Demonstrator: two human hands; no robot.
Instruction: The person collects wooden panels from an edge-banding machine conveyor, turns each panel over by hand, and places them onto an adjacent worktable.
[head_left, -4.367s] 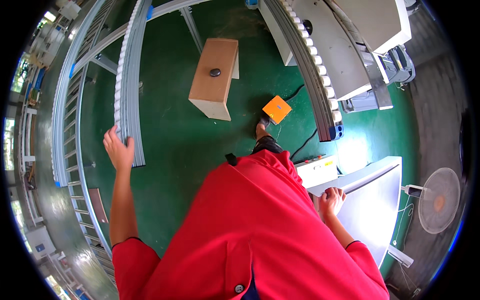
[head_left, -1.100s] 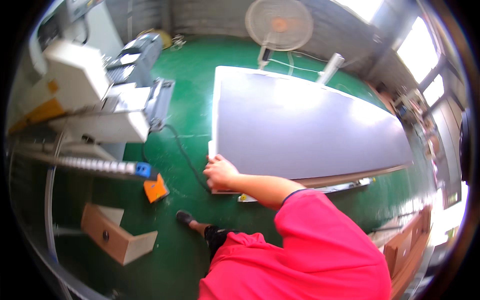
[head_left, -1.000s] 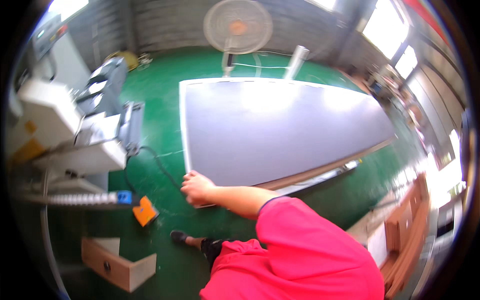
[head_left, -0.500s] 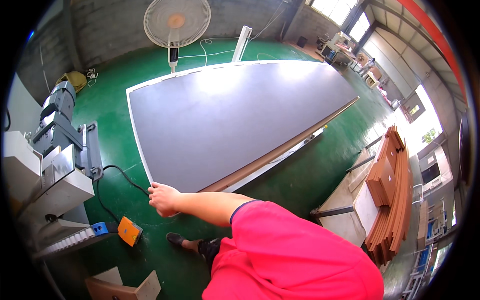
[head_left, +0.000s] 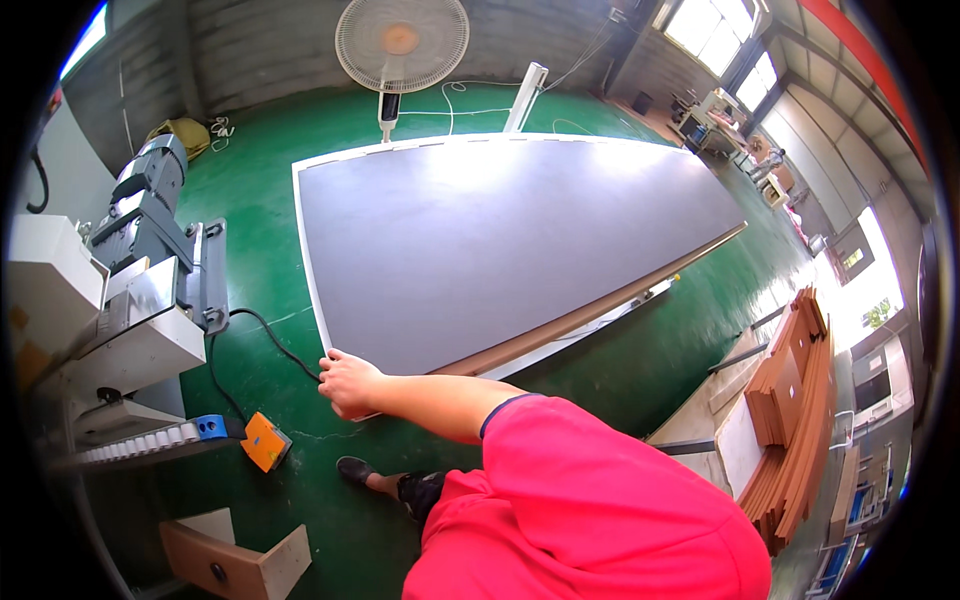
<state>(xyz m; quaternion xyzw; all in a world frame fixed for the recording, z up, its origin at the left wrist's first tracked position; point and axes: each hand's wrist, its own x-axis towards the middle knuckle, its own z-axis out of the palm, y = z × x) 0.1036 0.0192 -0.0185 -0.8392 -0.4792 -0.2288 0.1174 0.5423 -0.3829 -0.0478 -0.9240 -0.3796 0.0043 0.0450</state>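
A large dark grey panel [head_left: 500,240] with a pale border along its far and left sides and a brown near edge lies flat at about waist height. My right hand [head_left: 350,384] reaches across my body to its near left corner, fingers closed round the edge there. The fingertips and whatever lies under the palm are partly hidden. My left hand is out of view. Beneath the panel's near side a white support [head_left: 610,318] shows in part.
A fan [head_left: 402,45] stands behind the panel. To the left is a machine with a grey motor [head_left: 150,180], cables, and an orange foot pedal [head_left: 266,442]. Brown boards [head_left: 790,400] are stacked at right. A wooden piece [head_left: 235,560] lies at lower left on the green floor.
The view has turned a little to the left, so the scene sits farther right. My right hand stays at the same panel corner.
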